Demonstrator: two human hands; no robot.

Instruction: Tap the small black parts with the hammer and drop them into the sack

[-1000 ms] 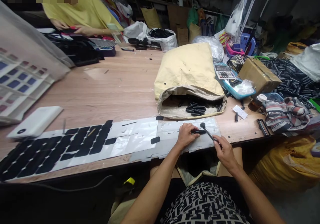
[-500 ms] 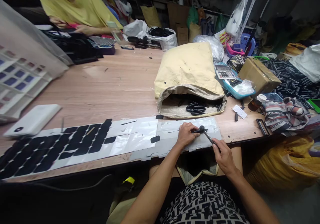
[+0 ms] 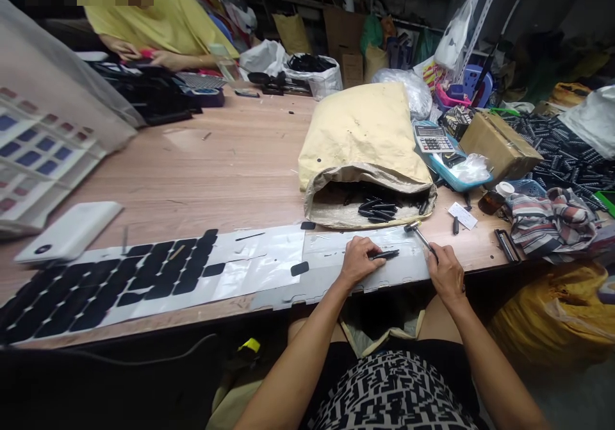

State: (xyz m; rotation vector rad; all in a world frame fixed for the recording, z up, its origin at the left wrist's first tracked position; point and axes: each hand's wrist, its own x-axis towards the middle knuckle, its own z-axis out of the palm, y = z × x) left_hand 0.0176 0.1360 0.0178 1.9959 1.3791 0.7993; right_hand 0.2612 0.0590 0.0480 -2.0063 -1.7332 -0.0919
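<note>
My left hand (image 3: 359, 260) is closed on a slim black piece (image 3: 387, 254), which lies low over the grey sheet (image 3: 327, 257) at the table's front edge. In my right hand (image 3: 446, 273) is the handle of a small hammer (image 3: 413, 227); its head rests near the sheet's right end, apart from the black piece. Beyond both hands, a cream sack (image 3: 360, 129) lies on its side, its mouth facing me with several black tube-like pieces (image 3: 377, 209) inside. To the left, black rounded patches (image 3: 163, 266) cover part of a white sheet (image 3: 254, 270).
A calculator (image 3: 432, 140) sits on a blue tray (image 3: 461, 183) beside a cardboard box (image 3: 500, 145). A striped cloth (image 3: 552, 218) and a brown bottle (image 3: 491, 200) stand right. A white box (image 3: 70, 231) lies left. Across the table, a person in a yellow top (image 3: 163, 20) handles something.
The hammer head has moved from over the black piece to the right and away from it, with my right hand shifting right. My left hand keeps its hold in nearly the same place.
</note>
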